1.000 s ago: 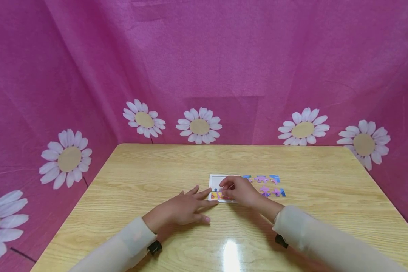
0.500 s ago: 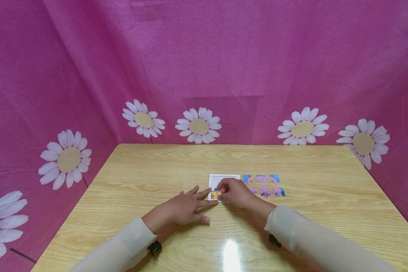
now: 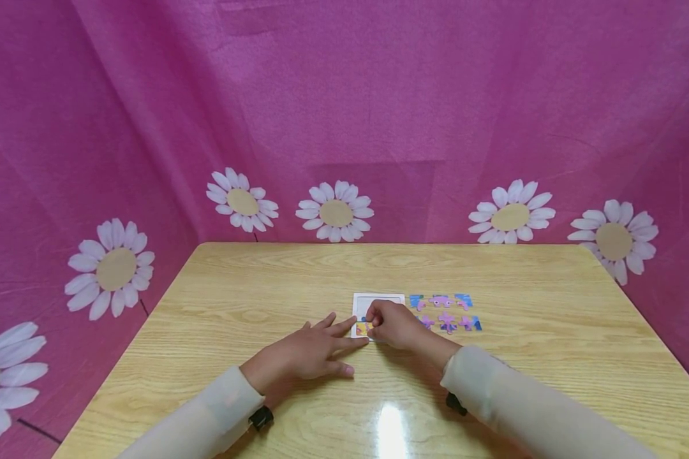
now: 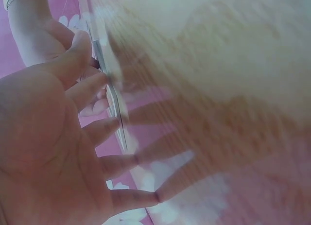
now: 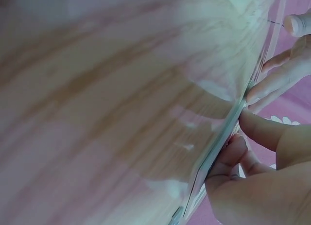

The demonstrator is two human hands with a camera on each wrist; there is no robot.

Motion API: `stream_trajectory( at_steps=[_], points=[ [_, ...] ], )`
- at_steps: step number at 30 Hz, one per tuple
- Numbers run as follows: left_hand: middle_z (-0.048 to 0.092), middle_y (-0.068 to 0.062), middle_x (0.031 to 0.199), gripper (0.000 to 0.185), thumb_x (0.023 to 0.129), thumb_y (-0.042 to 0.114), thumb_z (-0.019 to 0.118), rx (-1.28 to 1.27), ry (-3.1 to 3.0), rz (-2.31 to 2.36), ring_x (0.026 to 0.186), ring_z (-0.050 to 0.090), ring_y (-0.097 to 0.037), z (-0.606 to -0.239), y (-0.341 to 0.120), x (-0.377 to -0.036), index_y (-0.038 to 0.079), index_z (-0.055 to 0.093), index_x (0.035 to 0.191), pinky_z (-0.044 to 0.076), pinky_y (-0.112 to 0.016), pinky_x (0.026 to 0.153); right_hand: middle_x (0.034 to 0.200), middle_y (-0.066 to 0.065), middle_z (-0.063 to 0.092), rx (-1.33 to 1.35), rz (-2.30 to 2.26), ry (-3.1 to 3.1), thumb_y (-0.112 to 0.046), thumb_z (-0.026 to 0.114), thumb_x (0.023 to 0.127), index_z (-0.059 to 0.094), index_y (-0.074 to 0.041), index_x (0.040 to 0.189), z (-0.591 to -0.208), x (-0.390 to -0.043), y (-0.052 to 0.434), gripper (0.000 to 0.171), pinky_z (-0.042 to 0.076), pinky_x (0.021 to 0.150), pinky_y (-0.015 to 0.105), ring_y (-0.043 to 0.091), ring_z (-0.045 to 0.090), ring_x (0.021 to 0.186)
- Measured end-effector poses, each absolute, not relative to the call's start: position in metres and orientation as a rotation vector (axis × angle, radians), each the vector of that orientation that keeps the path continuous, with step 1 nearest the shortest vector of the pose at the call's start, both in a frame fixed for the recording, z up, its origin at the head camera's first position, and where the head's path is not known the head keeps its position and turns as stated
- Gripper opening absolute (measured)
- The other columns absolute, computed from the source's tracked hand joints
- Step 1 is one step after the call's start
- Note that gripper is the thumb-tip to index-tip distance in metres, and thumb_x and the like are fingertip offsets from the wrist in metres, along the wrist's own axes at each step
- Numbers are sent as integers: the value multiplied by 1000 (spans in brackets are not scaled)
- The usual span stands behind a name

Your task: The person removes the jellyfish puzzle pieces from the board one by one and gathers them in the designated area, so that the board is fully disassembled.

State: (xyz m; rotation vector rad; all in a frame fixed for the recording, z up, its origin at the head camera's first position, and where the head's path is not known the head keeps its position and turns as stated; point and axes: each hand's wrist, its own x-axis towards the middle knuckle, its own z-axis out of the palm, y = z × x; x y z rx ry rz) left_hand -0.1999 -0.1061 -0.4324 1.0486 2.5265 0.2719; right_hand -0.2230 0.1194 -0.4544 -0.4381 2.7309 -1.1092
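Seating a puzzle piece (image 3: 363, 329) into the near-left corner of the white puzzle tray (image 3: 379, 299), by the look of it. Right hand (image 3: 395, 325) curling over the tray's near half, fingertips pinched together on that colourful piece; the exact grip staying hidden under the knuckles. Left hand (image 3: 307, 354) lying flat on the table (image 3: 252, 287), fingers straight and spread, pointing toward 2 o'clock, tips touching the tray's near-left edge and bracing it.

Doing this step well probably means keeping the left fingertips pressing the tray edge so nothing slides, lowering the piece flat rather than tilted, lining its straight sides up with the tray's rim, then pressing down gently without forcing it.

Loose puzzle pieces (image 3: 446, 312) lying in two short rows just at 3 o'clock of the tray, close to the right wrist: a careless sweep of the sleeve (image 3: 528, 408) risking scattering them. Plenty of bare wood stretching toward 9 and 12 o'clock; table edges and the pink flowered backdrop (image 3: 344, 115) standing well apart from the work. Wrist views too blurred for telling more.
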Motion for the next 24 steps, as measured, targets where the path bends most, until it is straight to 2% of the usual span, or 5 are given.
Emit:
stream_trajectory(
  at_steps=[10,17,24],
  points=[
    [16,1,173,62,100,58,56,1041,2521,261,157,14,-42,-432,-106,-200,41,41,158,22,-76,113,78,-1,57,-425,-1180,2706,5,78,81,62,-7,92,-453,-221,120,23,41,69,28,12,51,70],
    [17,0,173,62,100,58,56,1053,2524,259,156,15,-44,-431,-106,-200,41,42,158,23,-77,112,77,3,62,-332,-1367,2587,8,77,79,65,-2,89,-452,-225,120,18,44,71,26,12,55,74],
    [17,0,173,62,100,57,57,1053,2524,254,156,16,-44,-431,-105,-200,39,43,158,24,-77,112,74,4,63,-223,-1460,2517,9,71,84,66,-1,86,-452,-227,119,12,44,62,24,11,55,68]
  ],
)
